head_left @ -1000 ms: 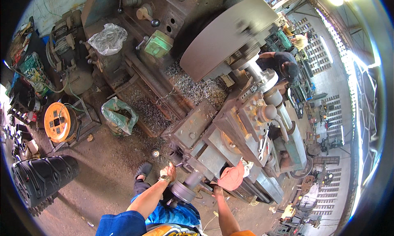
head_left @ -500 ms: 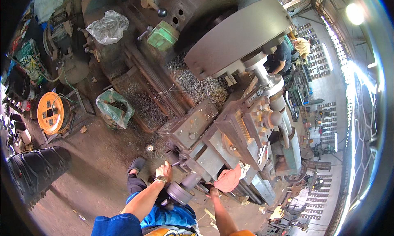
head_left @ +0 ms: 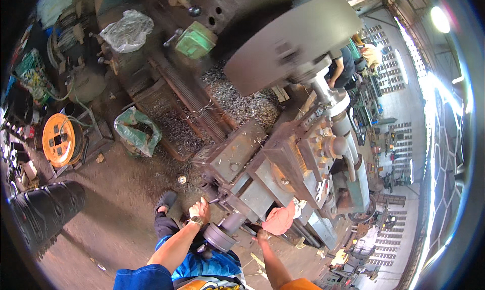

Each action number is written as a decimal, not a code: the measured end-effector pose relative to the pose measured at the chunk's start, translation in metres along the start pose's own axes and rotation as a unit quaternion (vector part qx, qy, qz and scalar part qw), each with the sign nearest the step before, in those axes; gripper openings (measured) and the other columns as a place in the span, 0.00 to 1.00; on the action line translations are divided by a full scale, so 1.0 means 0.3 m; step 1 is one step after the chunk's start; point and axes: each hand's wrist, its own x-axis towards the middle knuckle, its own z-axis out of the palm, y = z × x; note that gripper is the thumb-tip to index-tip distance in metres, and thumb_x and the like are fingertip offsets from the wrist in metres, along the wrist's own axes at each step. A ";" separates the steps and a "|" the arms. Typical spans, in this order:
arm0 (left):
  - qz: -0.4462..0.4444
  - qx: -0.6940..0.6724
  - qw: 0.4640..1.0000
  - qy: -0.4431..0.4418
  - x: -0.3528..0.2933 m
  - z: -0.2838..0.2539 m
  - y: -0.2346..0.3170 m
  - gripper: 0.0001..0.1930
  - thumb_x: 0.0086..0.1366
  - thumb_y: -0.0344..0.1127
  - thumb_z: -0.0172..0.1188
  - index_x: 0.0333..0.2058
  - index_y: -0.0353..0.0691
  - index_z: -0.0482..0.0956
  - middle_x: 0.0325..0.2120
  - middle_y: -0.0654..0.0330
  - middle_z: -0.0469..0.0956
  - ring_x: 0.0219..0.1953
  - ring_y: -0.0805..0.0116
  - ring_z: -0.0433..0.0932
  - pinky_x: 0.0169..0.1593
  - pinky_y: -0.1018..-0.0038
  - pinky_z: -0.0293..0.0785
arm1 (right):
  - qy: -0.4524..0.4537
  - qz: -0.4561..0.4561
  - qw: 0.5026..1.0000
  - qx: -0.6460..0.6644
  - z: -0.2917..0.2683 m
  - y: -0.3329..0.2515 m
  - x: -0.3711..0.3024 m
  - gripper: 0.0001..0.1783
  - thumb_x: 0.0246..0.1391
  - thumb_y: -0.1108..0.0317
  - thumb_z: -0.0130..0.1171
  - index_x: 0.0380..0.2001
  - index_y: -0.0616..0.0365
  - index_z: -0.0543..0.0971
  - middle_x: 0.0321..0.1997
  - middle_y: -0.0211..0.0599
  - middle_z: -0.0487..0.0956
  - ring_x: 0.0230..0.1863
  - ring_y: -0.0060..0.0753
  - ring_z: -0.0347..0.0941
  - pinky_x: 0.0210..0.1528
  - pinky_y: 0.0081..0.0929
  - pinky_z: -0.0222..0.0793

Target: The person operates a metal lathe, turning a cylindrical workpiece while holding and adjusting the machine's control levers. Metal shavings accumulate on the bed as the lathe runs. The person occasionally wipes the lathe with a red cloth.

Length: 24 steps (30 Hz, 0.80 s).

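Note:
My left hand (head_left: 200, 209), with a watch on the wrist, is closed round a short handle (head_left: 214, 201) on the front of a lathe carriage (head_left: 238, 196). My right hand (head_left: 261, 235) sits beside a grey handwheel (head_left: 221, 236), below a salmon-pink cloth (head_left: 279, 219) draped on the carriage. Its fingers look curled at a dark bar there, but the cloth's edge and shadow partly hide what they hold. Above the carriage, a large round chuck (head_left: 298, 45) holds a shiny metal shaft (head_left: 328, 94). The tool post (head_left: 309, 148) stands close to the shaft.
Metal shavings (head_left: 242, 98) heap under the chuck around the long lead screw (head_left: 187, 95). A green plastic bag (head_left: 137, 131), an orange reel (head_left: 59, 140) and a black ribbed drum (head_left: 48, 209) stand on the floor at left. Another person (head_left: 343, 68) bends behind the lathe.
The chuck has turned: its slots and jaws show at different places and look blurred. The view has shifted slightly. Both hands stay at the same spots on the lathe.

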 end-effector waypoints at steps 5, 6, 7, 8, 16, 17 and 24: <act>0.022 0.051 0.998 -0.002 -0.003 -0.015 0.000 0.12 0.61 0.38 0.54 0.40 0.40 0.69 0.32 0.53 0.81 0.35 0.56 0.83 0.36 0.63 0.78 | 0.024 -0.091 0.994 0.053 0.009 0.028 -0.005 0.20 0.60 0.63 0.48 0.54 0.57 0.70 0.55 0.45 0.72 0.45 0.50 0.76 0.38 0.43 0.81; 0.026 0.043 0.999 0.010 -0.001 -0.014 -0.002 0.12 0.61 0.39 0.54 0.40 0.40 0.69 0.31 0.54 0.81 0.34 0.56 0.83 0.36 0.62 0.78 | 0.031 -0.102 0.994 0.030 0.012 0.027 0.010 0.19 0.59 0.63 0.48 0.53 0.57 0.71 0.54 0.46 0.73 0.45 0.50 0.76 0.38 0.43 0.81; 0.024 0.042 0.999 0.009 0.002 -0.011 -0.004 0.12 0.61 0.39 0.54 0.40 0.41 0.68 0.31 0.54 0.81 0.34 0.56 0.83 0.36 0.62 0.78 | 0.038 -0.117 0.992 0.003 0.016 0.027 0.022 0.19 0.59 0.63 0.48 0.52 0.57 0.71 0.54 0.46 0.73 0.44 0.50 0.76 0.38 0.44 0.81; 0.020 0.043 0.999 0.005 0.007 -0.009 -0.009 0.12 0.61 0.39 0.54 0.39 0.41 0.68 0.30 0.55 0.81 0.33 0.57 0.83 0.35 0.62 0.78 | 0.045 -0.136 0.989 -0.039 0.019 0.025 0.038 0.19 0.59 0.64 0.48 0.51 0.57 0.71 0.53 0.47 0.73 0.44 0.51 0.76 0.38 0.44 0.81; 0.024 0.045 0.994 -0.100 0.060 -0.015 -0.047 0.33 0.55 0.43 0.59 0.54 0.28 0.59 0.40 0.44 0.81 0.44 0.46 0.80 0.46 0.57 0.77 | 0.102 -0.261 0.925 -0.258 0.048 0.055 0.089 0.16 0.56 0.64 0.49 0.46 0.57 0.74 0.48 0.50 0.76 0.40 0.53 0.78 0.37 0.47 0.79; 0.023 0.050 0.992 -0.109 0.063 -0.019 -0.048 0.34 0.55 0.44 0.61 0.54 0.30 0.59 0.40 0.43 0.80 0.45 0.46 0.80 0.47 0.56 0.76 | 0.108 -0.268 0.919 -0.269 0.055 0.061 0.094 0.16 0.55 0.64 0.49 0.45 0.57 0.75 0.48 0.51 0.76 0.39 0.53 0.78 0.37 0.47 0.78; -0.002 0.081 0.988 -0.135 0.077 -0.047 -0.030 0.35 0.53 0.45 0.62 0.53 0.32 0.59 0.42 0.44 0.80 0.47 0.46 0.79 0.49 0.58 0.76 | 0.136 -0.304 0.889 -0.315 0.094 0.100 0.146 0.14 0.53 0.65 0.49 0.40 0.57 0.77 0.44 0.54 0.78 0.35 0.55 0.79 0.37 0.50 0.77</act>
